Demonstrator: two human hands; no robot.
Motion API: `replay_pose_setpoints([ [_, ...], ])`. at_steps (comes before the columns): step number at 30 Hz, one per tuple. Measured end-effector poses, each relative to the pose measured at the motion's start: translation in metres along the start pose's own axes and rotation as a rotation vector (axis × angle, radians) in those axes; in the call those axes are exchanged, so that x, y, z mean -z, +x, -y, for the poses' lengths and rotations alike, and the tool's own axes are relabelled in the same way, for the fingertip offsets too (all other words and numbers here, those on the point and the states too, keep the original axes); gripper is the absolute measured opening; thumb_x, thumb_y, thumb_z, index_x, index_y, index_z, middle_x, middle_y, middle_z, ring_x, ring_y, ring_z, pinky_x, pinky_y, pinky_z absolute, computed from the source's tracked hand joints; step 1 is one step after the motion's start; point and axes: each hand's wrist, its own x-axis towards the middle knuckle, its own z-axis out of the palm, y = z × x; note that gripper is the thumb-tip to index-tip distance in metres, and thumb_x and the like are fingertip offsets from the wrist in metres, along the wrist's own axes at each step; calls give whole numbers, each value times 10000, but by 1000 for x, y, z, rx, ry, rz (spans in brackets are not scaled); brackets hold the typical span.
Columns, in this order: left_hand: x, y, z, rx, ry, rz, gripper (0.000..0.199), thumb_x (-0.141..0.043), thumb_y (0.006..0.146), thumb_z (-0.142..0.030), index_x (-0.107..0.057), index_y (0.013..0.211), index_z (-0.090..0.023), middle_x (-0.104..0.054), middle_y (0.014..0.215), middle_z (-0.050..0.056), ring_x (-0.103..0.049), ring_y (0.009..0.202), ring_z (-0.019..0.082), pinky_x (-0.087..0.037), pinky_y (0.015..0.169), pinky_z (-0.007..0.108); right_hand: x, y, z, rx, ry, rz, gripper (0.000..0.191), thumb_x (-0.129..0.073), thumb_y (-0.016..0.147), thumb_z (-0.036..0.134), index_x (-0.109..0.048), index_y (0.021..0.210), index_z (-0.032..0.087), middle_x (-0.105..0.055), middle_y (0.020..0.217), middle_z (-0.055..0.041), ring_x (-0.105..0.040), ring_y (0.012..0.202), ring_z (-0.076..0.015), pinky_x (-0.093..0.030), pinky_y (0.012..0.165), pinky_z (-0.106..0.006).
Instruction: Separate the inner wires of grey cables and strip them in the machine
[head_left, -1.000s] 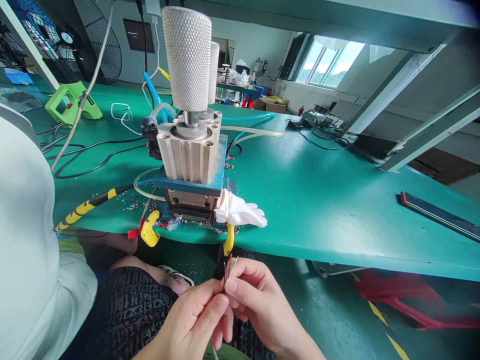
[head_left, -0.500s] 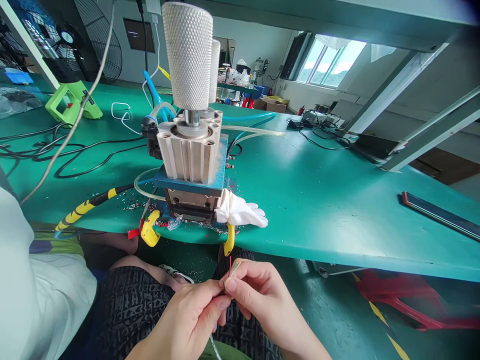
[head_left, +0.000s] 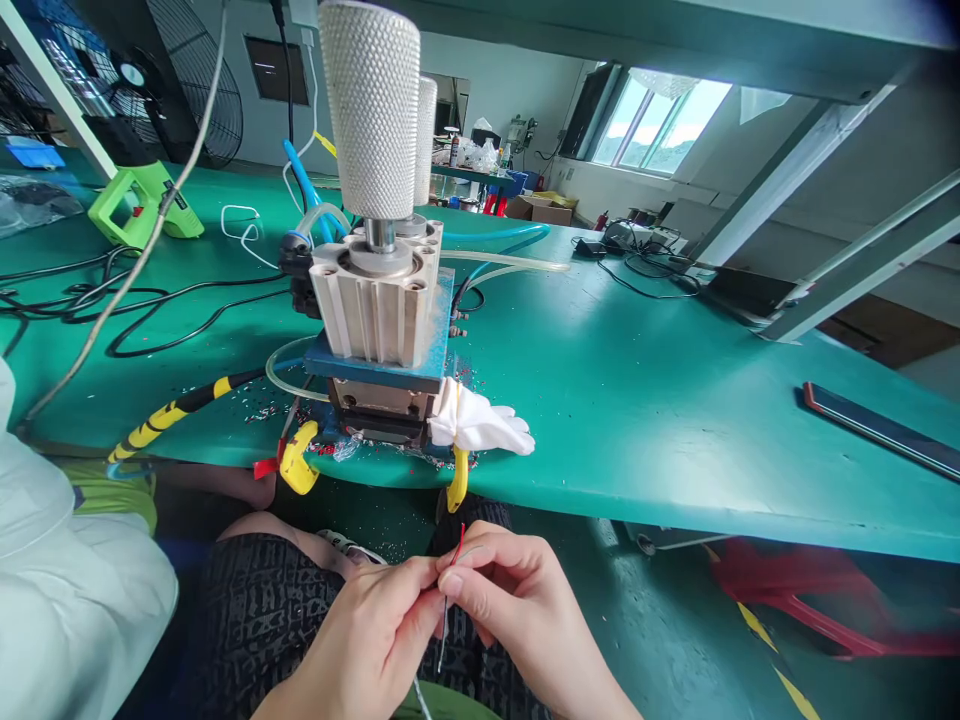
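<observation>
Low in front of me, below the bench edge, my left hand and my right hand meet fingertip to fingertip. Both are closed in a pinch on the end of a thin cable, whose grey length hangs down below my left hand. A red wire sticks up between the fingers, and a dark wire points down. The exact grip point is hidden by the fingers. Just beyond them, a machine with a knurled metal cylinder stands at the bench edge, a white glove tied to its right side.
Yellow hooked parts project from the machine's front. Coloured wire scraps lie around its base. A green tool and black cables stand on the green bench at left; a phone-like dark slab lies right. A person's pale sleeve is at left.
The red wire now leans right and shows more clearly, while a dark wire has come into view pointing down. My hands have shifted slightly. The person's sleeve at left has moved down and left.
</observation>
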Motion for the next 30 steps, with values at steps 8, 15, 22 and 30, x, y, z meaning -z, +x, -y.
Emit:
replay_pose_setpoints([
  [8,-2,1,-4,150,-79,54,327,-396,1056,-296,-576,794,-222,-687,608,-23,-636,491,89,-470,521,144,-2,-8,-2,240,-145,-187,177,-776,889,277,-767,732,195,-566,721,18,-505,489,-50,-413,450,-173],
  [15,-1,-2,-6,213,-187,100,408,-382,1056,-408,-581,763,-205,-679,606,4,-625,502,95,-464,526,153,3,-4,-9,74,-11,-218,294,-814,852,399,-706,720,160,-481,603,51,-317,459,-32,-242,435,-174],
  [22,-7,-4,2,224,-444,123,451,-408,1038,-503,-670,896,-165,-692,640,43,-590,498,106,-482,526,185,5,-10,-4,-268,326,-128,341,-886,752,395,-646,703,158,-311,511,108,-109,430,-20,-111,389,-152],
  [30,-4,5,-6,214,-349,-49,88,-701,866,-225,-770,896,-179,-777,882,80,-695,837,199,-551,814,291,5,-16,-2,98,-277,-309,352,-848,766,499,-703,630,208,-525,654,-23,-473,595,-144,-443,537,-254],
])
